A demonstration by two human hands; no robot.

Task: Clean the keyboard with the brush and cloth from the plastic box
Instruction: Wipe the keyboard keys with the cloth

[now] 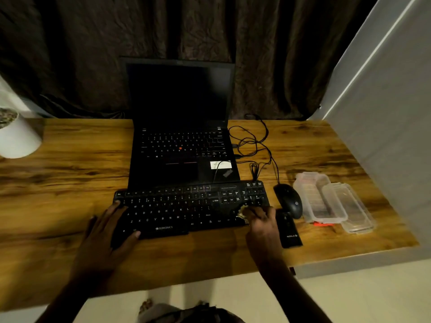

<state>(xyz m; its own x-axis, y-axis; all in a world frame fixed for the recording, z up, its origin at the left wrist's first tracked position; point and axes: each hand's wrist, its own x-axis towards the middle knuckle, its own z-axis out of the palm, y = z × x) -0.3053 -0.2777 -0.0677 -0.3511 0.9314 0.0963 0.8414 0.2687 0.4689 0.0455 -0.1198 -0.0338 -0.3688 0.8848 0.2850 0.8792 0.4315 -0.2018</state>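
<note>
Right hand (261, 217) is bunched round the cloth (241, 212), pressing it on the keyboard's (177, 206) right end, near the arrow keys. Left hand (112, 227) lies flat, fingers spread, pinning the left end, a brace that should stop the board skating. Short, light strokes along the rows would serve best. The keyboard is black with white legends, in front of the laptop (182, 145). That orange sliver by the box (312, 197) may be the brush; too dim to say.

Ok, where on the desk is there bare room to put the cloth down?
The desk is bare left of the keyboard and laptop, up to the white pot. Crowded right of the keyboard: mouse, remote, plastic box, lid, cables.
</note>
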